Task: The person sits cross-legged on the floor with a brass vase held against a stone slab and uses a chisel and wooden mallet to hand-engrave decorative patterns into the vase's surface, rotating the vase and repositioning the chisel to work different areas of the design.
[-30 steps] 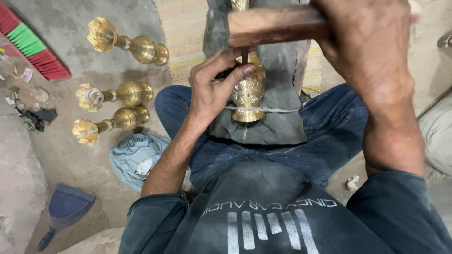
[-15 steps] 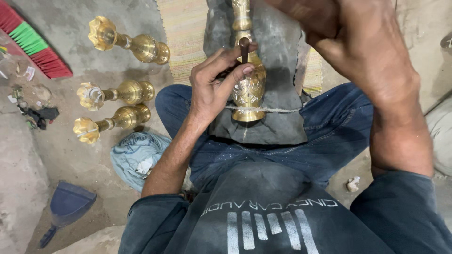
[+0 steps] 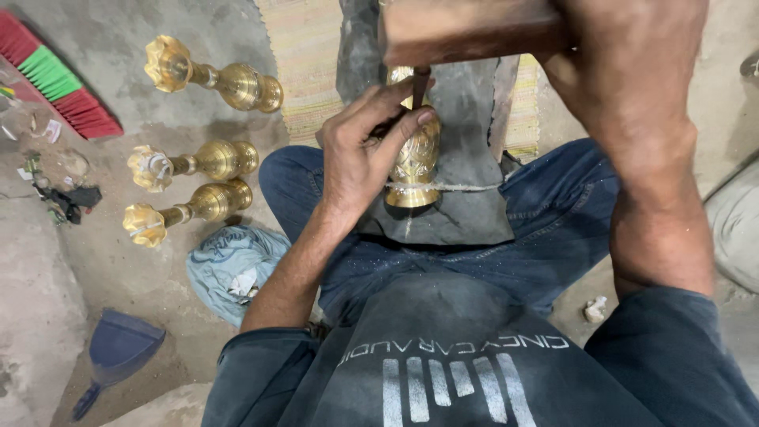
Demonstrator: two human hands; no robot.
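My left hand (image 3: 365, 146) pinches a thin dark punch (image 3: 420, 82) upright against a brass vase (image 3: 415, 154) that lies on a dark stone block (image 3: 466, 150) across my lap. A white cord runs over the vase's base. My right hand (image 3: 624, 71) grips a wooden mallet (image 3: 466, 30), its head just above the punch's top at the upper edge of the view.
Three more brass vases (image 3: 213, 79) (image 3: 194, 162) (image 3: 186, 209) lie on the concrete floor to the left. A crumpled blue cloth (image 3: 233, 265), a blue dustpan (image 3: 115, 352), a red and green brush (image 3: 59, 87) and a woven mat (image 3: 304, 59) are nearby.
My right hand lifted the mallet out of view half a second ago and has brought it back down over the punch. My left hand and the vase stayed put.
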